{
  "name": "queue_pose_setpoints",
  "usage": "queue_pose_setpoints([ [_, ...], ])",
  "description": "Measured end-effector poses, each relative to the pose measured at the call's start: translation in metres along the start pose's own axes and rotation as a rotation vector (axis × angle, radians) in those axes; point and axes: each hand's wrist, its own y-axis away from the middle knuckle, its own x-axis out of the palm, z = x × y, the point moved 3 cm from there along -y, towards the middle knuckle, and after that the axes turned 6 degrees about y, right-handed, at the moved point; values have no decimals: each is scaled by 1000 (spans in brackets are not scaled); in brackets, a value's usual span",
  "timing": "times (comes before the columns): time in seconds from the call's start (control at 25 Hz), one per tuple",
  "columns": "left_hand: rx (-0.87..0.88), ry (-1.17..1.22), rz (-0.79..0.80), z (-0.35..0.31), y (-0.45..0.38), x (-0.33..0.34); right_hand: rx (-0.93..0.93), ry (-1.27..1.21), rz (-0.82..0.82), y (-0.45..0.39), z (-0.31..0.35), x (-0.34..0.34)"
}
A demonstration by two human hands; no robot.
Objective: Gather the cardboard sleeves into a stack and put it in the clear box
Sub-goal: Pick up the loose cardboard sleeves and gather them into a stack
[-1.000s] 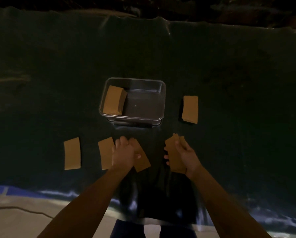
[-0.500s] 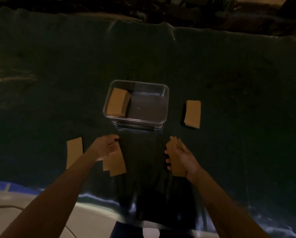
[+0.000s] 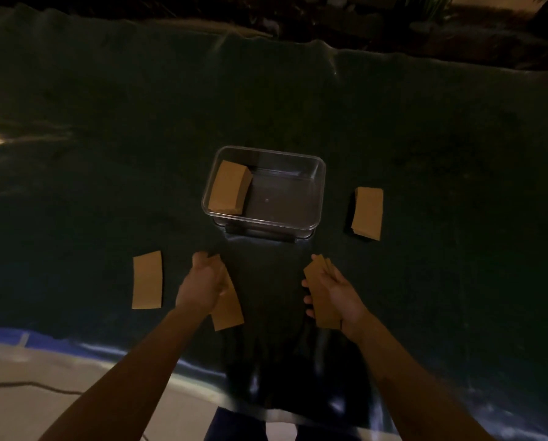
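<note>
I take the clear box (image 3: pixel 320 186) as my landmark; it sits on a dark green cloth (image 3: pixel 107 154) that covers the surface. Inside the box, against its left wall, a stack of cardboard sleeves (image 3: pixel 229 187) leans tilted. To the right of the box, a little apart from it, a second pile of sleeves (image 3: pixel 367 213) lies flat on the cloth.

My left hand (image 3: pixel 202 281) is in front of the box's left corner, on the near side. Its fingers are curled over the top of some sleeves (image 3: pixel 228 310) whose lower end sticks out below my wrist, angled toward me; I cannot tell how many are there, nor whether they are lifted or still resting on the cloth. Further left of the box, well clear of my left hand, a single sleeve (image 3: pixel 147 280) lies flat and untouched.

My right hand (image 3: pixel 339 294) is in front of the box's right corner, closed around a small bundle of sleeves (image 3: pixel 322 281) held roughly upright, the top edges fanned slightly and pointing toward the box. My fingertips (image 3: pixel 307 299) wrap round its left edge.

The light is dim, and I can read no print, brand or label on the sleeves or the box.
</note>
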Motion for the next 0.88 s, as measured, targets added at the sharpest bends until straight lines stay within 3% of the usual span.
queue_pose_setpoints([
  [0.28,51,-144,-17,3,-5,-25,-8,-21,26,5,-1,10],
  [0.52,157,258,224,-6,-7,-57,-45,21,125,19,13,22],
  [0.72,193,875,468,-40,10,-88,-58,103,264,33,38,64],
  [0.88,240,1004,504,-56,16,-87,9,88,327,45,44,89],
])
